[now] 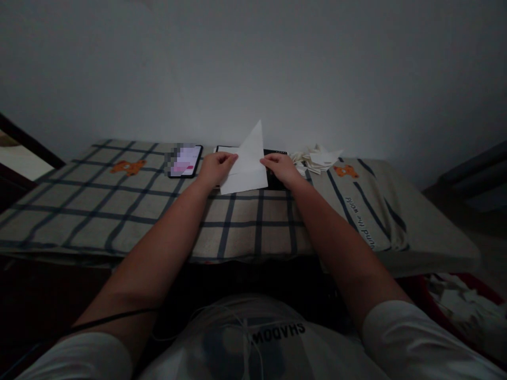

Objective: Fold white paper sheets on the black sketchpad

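A sheet of white paper (249, 163) with a pointed upper corner is held up between my two hands. A crease runs across its lower part. My left hand (216, 168) pinches its left edge between thumb and fingers. On the other side, my right hand (280, 167) pinches the right edge the same way. Behind and below the paper lies a dark, flat, notebook-like thing (277, 182), mostly hidden by the paper and my hands. Just right of my right hand rests a heap of white paper pieces (317, 159).
A lit phone (185, 161) lies left of my left hand. The checked tablecloth (130, 211) covers the table, which stands against a grey wall (253, 68). At lower right, a red basket (481, 287) holds many paper scraps. A dark bar slants at far left.
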